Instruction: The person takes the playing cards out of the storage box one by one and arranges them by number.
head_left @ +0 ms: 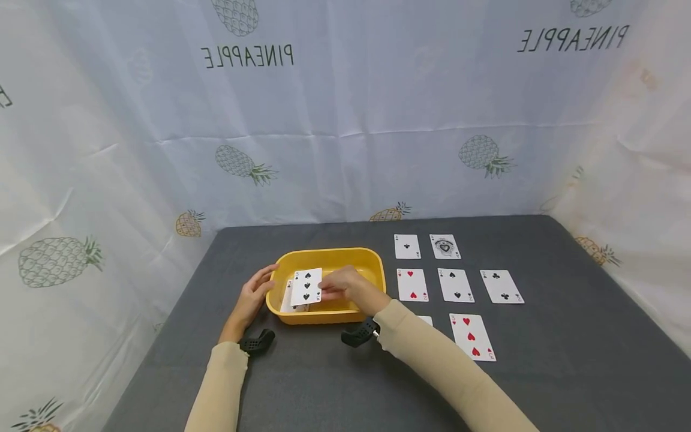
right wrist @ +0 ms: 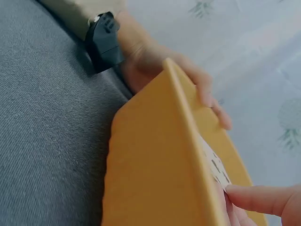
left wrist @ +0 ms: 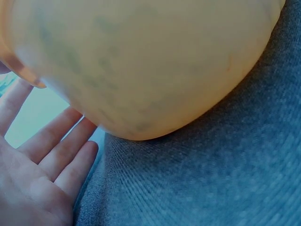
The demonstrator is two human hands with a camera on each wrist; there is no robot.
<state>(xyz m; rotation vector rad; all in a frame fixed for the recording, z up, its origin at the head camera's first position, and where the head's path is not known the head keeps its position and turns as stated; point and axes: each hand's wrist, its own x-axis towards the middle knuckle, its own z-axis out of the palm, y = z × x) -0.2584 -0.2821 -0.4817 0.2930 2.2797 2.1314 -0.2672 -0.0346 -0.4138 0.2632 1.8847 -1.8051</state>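
In the head view, my right hand (head_left: 348,285) reaches over the near wall of a yellow plastic bin (head_left: 324,318) and pinches the right edge of a three of spades (head_left: 306,288). Thumb and fingers meet at this card's edge (right wrist: 221,172) in the right wrist view. Beneath the held card, more white playing cards (head_left: 287,301) show inside the bin's left part. My left hand (head_left: 252,303) rests against the bin's left end. Its fingers (left wrist: 61,136) lie fairly straight along the outside wall, with a fingertip at the rim in the left wrist view.
Face-up cards lie in rows right of the bin: black aces (head_left: 407,246) at the back, twos (head_left: 412,285) in the middle, a three of hearts (head_left: 472,337) nearer. The right forearm partly covers another card (head_left: 426,320). A patterned curtain (head_left: 335,174) surrounds the dark table (head_left: 567,336).
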